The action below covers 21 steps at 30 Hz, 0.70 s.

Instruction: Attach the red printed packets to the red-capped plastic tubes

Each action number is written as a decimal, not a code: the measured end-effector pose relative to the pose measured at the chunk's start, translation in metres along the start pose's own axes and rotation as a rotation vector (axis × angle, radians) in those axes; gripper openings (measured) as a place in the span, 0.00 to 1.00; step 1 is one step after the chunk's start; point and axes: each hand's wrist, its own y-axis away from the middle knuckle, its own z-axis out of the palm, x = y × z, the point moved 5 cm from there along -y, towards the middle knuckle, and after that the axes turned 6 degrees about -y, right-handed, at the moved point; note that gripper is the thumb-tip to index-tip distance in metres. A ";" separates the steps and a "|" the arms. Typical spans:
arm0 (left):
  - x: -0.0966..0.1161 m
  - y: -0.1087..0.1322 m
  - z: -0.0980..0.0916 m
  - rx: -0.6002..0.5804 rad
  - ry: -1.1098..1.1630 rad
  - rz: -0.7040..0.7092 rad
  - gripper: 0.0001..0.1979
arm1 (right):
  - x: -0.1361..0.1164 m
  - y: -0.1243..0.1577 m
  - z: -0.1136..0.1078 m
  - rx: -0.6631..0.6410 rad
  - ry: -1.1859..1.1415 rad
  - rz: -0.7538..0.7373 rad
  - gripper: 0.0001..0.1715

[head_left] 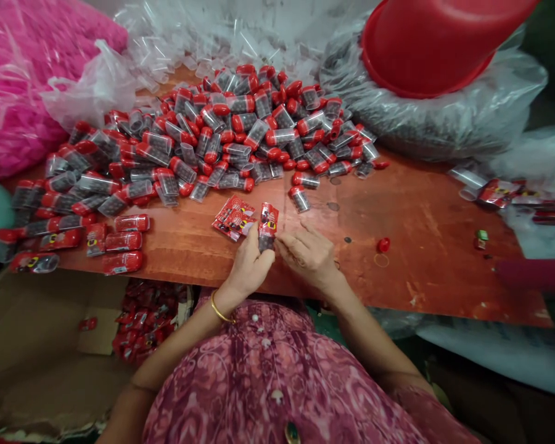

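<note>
My left hand (252, 262) grips a small clear tube (265, 243) filled with something dark. A red printed sleeve (269, 219) covers its upper part, pointing away from me. From the other side, my right hand (308, 251) has its fingers bent and pinched against the tube's right edge. Just beyond my left hand lies a small stack of flat red printed sleeves (234, 217). Two bare red-capped tubes (300, 198) rest a little past my right hand. At the left, several tubes in red sleeves (124, 240) lie near the table's front edge.
A large heap of red-capped tubes (240, 132) spreads over the back of the wooden table (361, 222). A red tub (435, 46) stands on a plastic bag (425, 126) behind. A pink-filled bag (32, 74) is at left. Below, a cardboard box (41, 333) holds red-wrapped pieces.
</note>
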 end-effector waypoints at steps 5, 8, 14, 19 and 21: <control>0.006 0.005 0.001 -0.061 -0.115 0.116 0.32 | -0.001 -0.005 0.005 -0.039 0.055 -0.087 0.06; 0.006 0.007 0.004 -0.124 -0.123 0.145 0.35 | 0.000 -0.009 0.007 -0.044 0.060 -0.078 0.09; 0.005 0.010 0.004 -0.006 -0.047 0.150 0.31 | 0.010 -0.013 0.014 -0.092 -0.125 0.065 0.09; -0.001 0.017 0.005 0.120 0.035 0.165 0.24 | 0.011 -0.011 0.017 -0.108 -0.441 0.289 0.08; -0.005 0.018 0.007 0.138 0.110 0.137 0.22 | 0.010 -0.009 0.018 -0.112 -0.457 0.346 0.07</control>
